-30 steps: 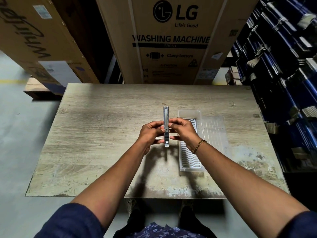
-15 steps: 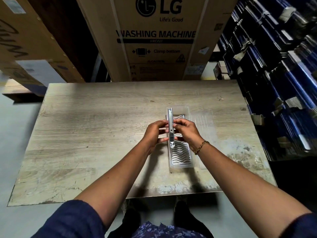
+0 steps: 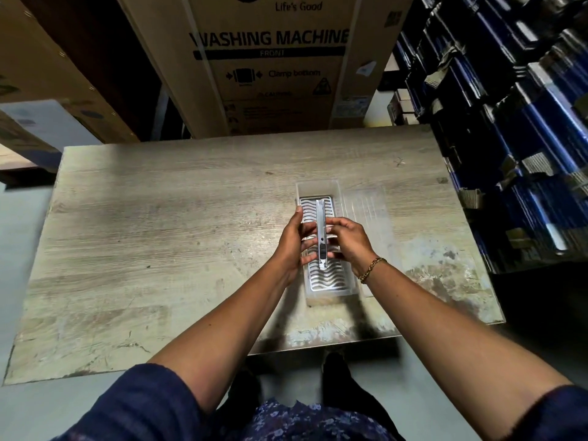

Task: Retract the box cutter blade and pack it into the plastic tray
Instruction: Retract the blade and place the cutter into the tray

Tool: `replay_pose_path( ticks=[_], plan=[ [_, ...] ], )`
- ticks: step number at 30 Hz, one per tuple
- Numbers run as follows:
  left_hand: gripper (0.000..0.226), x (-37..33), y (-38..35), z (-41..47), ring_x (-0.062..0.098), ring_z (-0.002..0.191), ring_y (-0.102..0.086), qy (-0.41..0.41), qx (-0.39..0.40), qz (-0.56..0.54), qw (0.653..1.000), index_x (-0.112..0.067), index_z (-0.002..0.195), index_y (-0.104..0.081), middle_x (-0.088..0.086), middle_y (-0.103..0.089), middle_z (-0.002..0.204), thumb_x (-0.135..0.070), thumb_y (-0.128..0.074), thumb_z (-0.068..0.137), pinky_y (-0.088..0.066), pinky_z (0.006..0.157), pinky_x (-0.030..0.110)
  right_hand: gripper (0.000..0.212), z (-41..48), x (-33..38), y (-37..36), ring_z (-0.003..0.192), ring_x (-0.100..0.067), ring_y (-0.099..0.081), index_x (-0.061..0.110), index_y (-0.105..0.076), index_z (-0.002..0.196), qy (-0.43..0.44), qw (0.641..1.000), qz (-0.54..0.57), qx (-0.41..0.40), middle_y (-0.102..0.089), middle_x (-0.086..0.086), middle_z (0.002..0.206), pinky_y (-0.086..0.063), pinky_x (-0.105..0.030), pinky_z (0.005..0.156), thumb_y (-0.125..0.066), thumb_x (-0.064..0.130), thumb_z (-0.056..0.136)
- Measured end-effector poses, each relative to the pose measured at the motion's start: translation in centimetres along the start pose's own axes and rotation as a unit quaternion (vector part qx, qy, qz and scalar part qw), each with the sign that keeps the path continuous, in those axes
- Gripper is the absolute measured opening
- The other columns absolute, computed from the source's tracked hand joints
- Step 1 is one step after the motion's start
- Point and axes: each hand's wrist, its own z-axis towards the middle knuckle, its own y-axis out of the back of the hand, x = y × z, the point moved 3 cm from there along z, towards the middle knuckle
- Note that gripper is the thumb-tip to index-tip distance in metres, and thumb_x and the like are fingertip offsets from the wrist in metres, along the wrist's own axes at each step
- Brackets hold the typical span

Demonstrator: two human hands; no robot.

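Both hands [image 3: 321, 241] hold the box cutter [image 3: 321, 232] over the plastic tray [image 3: 331, 281].

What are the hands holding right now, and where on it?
Both hands, left hand and right hand, grip the box cutter by its sides around mid-length, lengthwise over the plastic tray.

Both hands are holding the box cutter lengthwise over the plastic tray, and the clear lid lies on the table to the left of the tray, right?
Not quite. In the head view the clear lid lies to the right of the plastic tray, not the left. The rest holds: left hand and right hand hold the box cutter lengthwise over the tray.
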Motion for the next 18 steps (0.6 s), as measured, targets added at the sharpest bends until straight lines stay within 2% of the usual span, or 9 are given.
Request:
replay_pose_path(
  ticks=[2,4,5,8,9,12,15,18],
  plan=[
    [0.064,0.5,-0.2,0.4,0.015,0.108,-0.067,-0.002,0.000,-0.005,1.000,-0.015,0.121,-0.065,-0.002,-0.068,0.123,-0.066,-0.037,0.097,-0.051,0.102,0.043,0.032,-0.1,-0.1,0.0,0.072,-0.021,-0.066,0.017,-0.070,0.113,-0.003,1.000,-0.003,-0.002,-0.073,-0.007,0.097,-0.052,-0.027,0.053,-0.043,0.014,0.096],
    [0.057,0.6,-0.4,0.4,0.010,0.091,-0.068,-0.002,-0.001,-0.007,1.000,-0.017,0.106,-0.068,-0.004,-0.072,0.102,-0.063,-0.035,0.099,-0.055,0.083,0.034,0.031,-0.1,-0.1,-0.1,0.071,-0.018,-0.063,0.018,-0.070,0.111,0.000,1.000,-0.013,-0.001,-0.071,-0.006,0.096,-0.051,-0.029,0.054,-0.043,0.017,0.096],
    [0.054,0.7,-0.6,0.3,0.011,0.086,-0.068,0.002,0.002,-0.011,1.000,-0.018,0.098,-0.067,-0.005,-0.072,0.092,-0.061,-0.035,0.100,-0.055,0.079,0.035,0.030,-0.1,-0.1,-0.2,0.073,-0.019,-0.063,0.020,-0.070,0.108,0.001,1.000,-0.019,0.001,-0.071,-0.006,0.096,-0.051,-0.031,0.056,-0.043,0.019,0.097],
    [0.054,1.0,-0.7,0.6,0.016,0.083,-0.067,0.005,0.002,-0.018,1.000,-0.017,0.088,-0.064,-0.006,-0.070,0.072,-0.062,-0.037,0.099,-0.052,0.092,0.047,0.027,-0.4,0.0,-0.5,0.078,-0.021,-0.063,0.024,-0.070,0.096,-0.012,0.999,-0.041,0.008,-0.070,-0.004,0.090,-0.050,-0.033,0.058,-0.044,0.025,0.098],
    [0.054,1.1,-0.6,0.7,0.015,0.078,-0.067,0.009,0.001,-0.018,1.000,-0.017,0.086,-0.062,-0.007,-0.070,0.067,-0.064,-0.038,0.098,-0.052,0.091,0.045,0.027,-0.5,0.0,-0.7,0.079,-0.022,-0.063,0.022,-0.071,0.095,-0.016,0.999,-0.047,0.011,-0.070,-0.005,0.090,-0.048,-0.033,0.058,-0.044,0.026,0.097],
    [0.053,1.5,-0.7,0.9,0.003,0.052,-0.067,0.013,0.006,-0.002,1.000,-0.020,0.083,-0.061,-0.010,-0.067,0.054,-0.063,-0.035,0.100,-0.051,0.075,0.034,0.039,-0.2,-0.2,-1.1,0.084,-0.031,-0.066,0.007,-0.070,0.102,-0.033,0.997,-0.073,0.015,-0.072,-0.020,0.102,-0.046,-0.036,0.062,-0.044,0.031,0.084],
    [0.057,1.5,-1.3,0.6,0.003,0.047,-0.066,0.018,0.029,0.014,0.999,-0.019,0.090,-0.065,-0.008,-0.068,0.054,-0.065,-0.032,0.099,-0.054,0.056,0.024,0.051,0.9,-1.3,-1.1,0.089,-0.040,-0.070,0.006,-0.070,0.103,-0.047,0.995,-0.089,0.020,-0.074,-0.023,0.104,-0.049,-0.042,0.069,-0.043,0.035,0.070],
    [0.062,1.8,-1.4,0.9,0.004,0.049,-0.067,0.023,0.032,0.031,0.999,-0.018,0.095,-0.066,-0.006,-0.070,0.058,-0.069,-0.031,0.097,-0.053,0.046,0.018,0.049,0.1,-0.9,-1.1,0.077,-0.031,-0.065,0.003,-0.069,0.101,-0.064,0.994,-0.082,0.018,-0.073,-0.019,0.091,-0.049,-0.040,0.071,-0.043,0.032,0.072]
  ],
)
